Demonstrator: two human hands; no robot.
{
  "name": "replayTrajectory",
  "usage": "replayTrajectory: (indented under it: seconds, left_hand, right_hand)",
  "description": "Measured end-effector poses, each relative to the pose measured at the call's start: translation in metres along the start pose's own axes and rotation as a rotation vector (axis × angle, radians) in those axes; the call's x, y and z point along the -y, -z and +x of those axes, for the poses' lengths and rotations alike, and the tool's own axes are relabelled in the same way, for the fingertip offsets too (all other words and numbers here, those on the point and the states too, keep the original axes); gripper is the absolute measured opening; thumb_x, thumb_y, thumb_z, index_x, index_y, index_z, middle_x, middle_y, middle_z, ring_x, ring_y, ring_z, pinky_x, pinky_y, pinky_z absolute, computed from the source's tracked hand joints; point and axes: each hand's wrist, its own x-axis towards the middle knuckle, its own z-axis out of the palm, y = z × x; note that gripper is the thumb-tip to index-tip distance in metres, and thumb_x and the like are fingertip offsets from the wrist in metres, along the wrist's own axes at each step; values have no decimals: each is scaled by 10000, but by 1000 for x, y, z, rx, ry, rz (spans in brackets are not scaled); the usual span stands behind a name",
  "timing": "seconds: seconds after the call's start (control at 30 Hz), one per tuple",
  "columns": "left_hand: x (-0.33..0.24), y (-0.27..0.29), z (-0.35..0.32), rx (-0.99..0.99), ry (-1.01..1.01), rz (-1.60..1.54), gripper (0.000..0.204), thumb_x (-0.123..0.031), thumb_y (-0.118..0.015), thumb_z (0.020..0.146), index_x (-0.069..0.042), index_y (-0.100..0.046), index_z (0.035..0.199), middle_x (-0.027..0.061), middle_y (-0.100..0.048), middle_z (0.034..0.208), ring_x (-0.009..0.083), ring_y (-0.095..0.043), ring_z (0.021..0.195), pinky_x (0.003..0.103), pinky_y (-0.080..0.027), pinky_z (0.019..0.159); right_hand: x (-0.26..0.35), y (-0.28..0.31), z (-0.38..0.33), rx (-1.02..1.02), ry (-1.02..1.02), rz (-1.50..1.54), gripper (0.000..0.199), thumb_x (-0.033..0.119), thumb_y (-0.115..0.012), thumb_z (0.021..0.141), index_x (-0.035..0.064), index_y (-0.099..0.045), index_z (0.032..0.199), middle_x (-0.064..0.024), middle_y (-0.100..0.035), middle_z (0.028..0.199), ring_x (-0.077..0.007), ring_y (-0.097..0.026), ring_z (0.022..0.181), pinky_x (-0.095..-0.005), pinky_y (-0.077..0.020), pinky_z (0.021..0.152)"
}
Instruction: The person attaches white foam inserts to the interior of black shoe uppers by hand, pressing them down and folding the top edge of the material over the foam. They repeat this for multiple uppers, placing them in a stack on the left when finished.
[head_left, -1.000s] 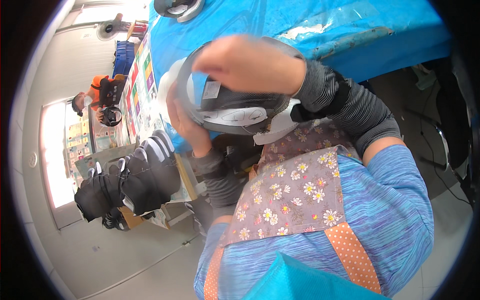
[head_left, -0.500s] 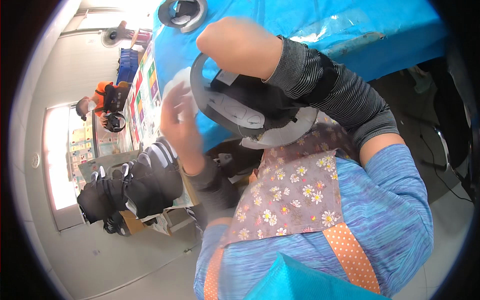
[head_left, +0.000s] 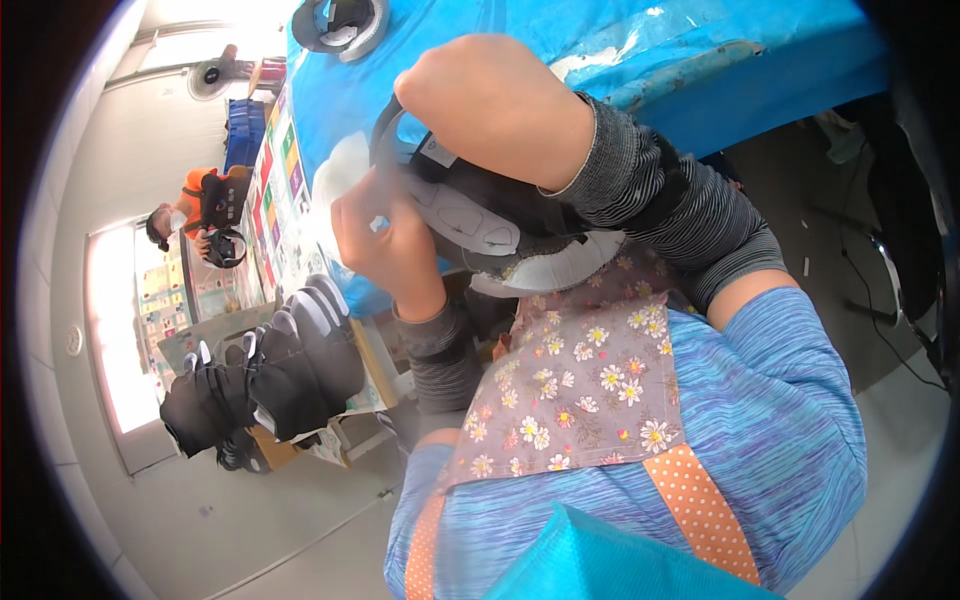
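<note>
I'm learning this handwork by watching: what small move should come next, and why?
Perhaps the left hand should steady the black cap-shaped fabric piece with white inner panels: that hand curls beside its edge, contact unclear, while the right hand bends over the top.

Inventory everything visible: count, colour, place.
headpiece: 1, black/grey, upper centre
second headpiece: 1, dark, upper left
table cover: 1, blue, top
stacked pieces: several, black, left
co-worker: 1, orange top, left
ring piece: 1, black, with co-worker
printed sheets: several, multicoloured, upper left
bins: unclear, blue, upper left
fan: 1, grey, upper left
fabric: 1, teal, bottom
apron: 1, floral grey, centre
sleeves: 2, striped grey, forearms
left hand: 1, bare, beside headpiece
right hand: 1, bare, over headpiece
</note>
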Motion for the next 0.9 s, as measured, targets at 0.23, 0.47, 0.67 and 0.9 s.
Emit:
replayTrajectory:
  seconds: [0.23, 0.47, 0.67, 0.9]
  left_hand:
    - [-6, -3, -13, -67, -56, -5, 286, -92, -807, 858, -41, -663, 1100, 49, -665, 902, 142, -625, 796, 275, -484, 707]
    - [10, -4, -23, -75, 110, -210, 468, -30, -786, 865, -41, -517, 1247, 58, -653, 904, 141, -618, 810, 273, -475, 744]
    - [-6, -6, -24, -79, 120, -286, 540, -19, -775, 870, -41, -489, 1327, 70, -644, 979, 137, -611, 876, 261, -463, 749]
    - [10, -1, -30, -21, 96, -223, 586, -23, -783, 865, -45, -504, 1381, 58, -656, 989, 128, -610, 865, 270, -465, 753]
  right_hand:
    - [-4, -3, -3, -66, 72, -11, 139, 136, -687, 782, 54, -626, 876, -115, -643, 823, -321, -680, 820, -414, -558, 707]
    - [2, 3, 0, 12, 18, -56, 124, 82, -692, 777, 52, -677, 897, -126, -677, 796, -316, -699, 799, -412, -562, 668]
    - [1, 2, -2, -12, 38, -81, 120, 75, -682, 791, 62, -676, 910, -111, -670, 798, -295, -700, 799, -401, -559, 666]
    - [4, 2, 1, -7, -2, -44, 79, 115, -698, 749, 43, -685, 779, -142, -692, 784, -329, -716, 789, -401, -577, 677]
